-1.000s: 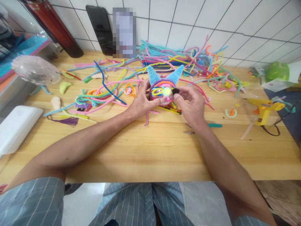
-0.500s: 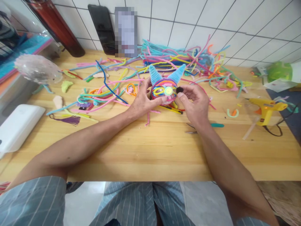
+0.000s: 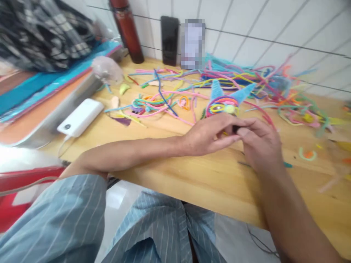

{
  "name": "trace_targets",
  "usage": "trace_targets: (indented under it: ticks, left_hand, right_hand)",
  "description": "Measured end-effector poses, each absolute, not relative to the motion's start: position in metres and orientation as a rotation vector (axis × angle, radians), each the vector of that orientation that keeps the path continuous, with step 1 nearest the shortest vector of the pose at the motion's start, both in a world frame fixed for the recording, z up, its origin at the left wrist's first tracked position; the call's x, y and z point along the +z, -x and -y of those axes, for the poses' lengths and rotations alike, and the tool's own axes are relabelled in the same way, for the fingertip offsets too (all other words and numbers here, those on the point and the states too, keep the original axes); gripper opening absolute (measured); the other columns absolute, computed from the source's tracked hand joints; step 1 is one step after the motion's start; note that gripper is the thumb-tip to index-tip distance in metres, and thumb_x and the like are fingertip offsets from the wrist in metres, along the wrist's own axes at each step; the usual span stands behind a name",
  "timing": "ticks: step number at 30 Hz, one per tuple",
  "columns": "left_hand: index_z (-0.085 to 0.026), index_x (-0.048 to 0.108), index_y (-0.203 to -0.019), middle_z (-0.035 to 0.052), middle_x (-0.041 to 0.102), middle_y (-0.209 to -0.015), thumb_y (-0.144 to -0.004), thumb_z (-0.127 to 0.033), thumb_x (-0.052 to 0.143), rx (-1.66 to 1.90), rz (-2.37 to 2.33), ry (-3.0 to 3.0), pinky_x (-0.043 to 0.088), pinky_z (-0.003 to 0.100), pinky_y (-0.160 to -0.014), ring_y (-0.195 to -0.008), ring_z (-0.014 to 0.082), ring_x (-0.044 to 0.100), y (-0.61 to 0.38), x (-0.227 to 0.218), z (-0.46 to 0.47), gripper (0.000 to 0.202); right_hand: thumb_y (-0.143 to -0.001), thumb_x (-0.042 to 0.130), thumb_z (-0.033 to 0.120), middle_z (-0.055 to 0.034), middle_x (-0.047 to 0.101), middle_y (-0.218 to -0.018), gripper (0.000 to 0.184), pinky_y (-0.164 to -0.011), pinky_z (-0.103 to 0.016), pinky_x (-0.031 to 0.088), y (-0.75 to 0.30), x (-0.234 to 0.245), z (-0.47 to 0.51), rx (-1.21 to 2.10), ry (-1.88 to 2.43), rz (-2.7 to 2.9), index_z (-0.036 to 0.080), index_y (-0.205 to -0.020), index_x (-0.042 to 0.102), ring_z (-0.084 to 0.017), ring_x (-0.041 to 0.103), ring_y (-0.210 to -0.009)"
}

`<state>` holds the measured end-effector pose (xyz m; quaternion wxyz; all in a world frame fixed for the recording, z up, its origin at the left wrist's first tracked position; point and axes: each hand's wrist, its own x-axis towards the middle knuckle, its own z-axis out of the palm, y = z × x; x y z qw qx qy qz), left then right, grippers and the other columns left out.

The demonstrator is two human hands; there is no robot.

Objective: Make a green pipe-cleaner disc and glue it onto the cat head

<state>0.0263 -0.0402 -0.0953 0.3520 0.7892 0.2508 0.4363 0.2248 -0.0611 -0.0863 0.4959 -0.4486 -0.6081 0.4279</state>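
Note:
A small dark, fuzzy-looking piece (image 3: 235, 129) is pinched between the fingertips of both my hands. My left hand (image 3: 205, 133) reaches in from the left, thumb and fingers closing around it. From the right, my right hand (image 3: 263, 144) grips it with curled fingers that touch the left fingertips. Just behind my left hand stands a craft head wound from colourful pipe cleaners (image 3: 229, 99), with two pointed blue ears and a pale yellow-green round nose. Its lower part is hidden by my left hand. A teal-handled tool (image 3: 287, 165) lies partly under my right wrist.
Pipe cleaners (image 3: 161, 106) are strewn across the table, with a bigger pile (image 3: 233, 75) by the tiled wall. Two phones (image 3: 169, 42) lean there beside a red-brown flask (image 3: 128, 34). A white power bank (image 3: 80, 117) with a cable lies left. Yellow blur shows far right.
My left hand has left the craft head and come to the dark piece in my right hand. The head now stands by itself. The view has swung left.

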Motion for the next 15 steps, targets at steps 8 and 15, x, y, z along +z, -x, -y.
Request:
trace_targets:
  ticks: [8,15]
  left_hand:
    - [-0.026,0.075,-0.111,0.002,0.075,-0.094,-0.1,-0.024,0.073,0.99,-0.614,-2.182,0.058,0.033,-0.081,-0.085,0.019,0.073,0.008,-0.085,0.038,0.012]
    - [-0.025,0.079,-0.081,0.0016,0.071,-0.074,-0.09,-0.033,0.07,0.318,-1.468,-2.315,0.05,0.033,-0.08,-0.079,0.0218,0.069,0.152,-0.039,0.001,0.015]
  right_hand:
    - [-0.084,0.086,0.049,-0.0001,0.082,-0.089,0.02,-0.068,-0.038,0.063,-0.21,-0.075,0.064,1.179,1.165,1.583,0.033,-0.093,0.079,-0.023,0.076,-0.077]
    - [-0.088,0.073,0.039,-0.0023,0.08,-0.081,0.014,-0.065,-0.04,0.057,-0.202,-0.094,0.071,0.744,1.312,2.198,0.029,-0.096,0.078,-0.026,0.074,-0.071]
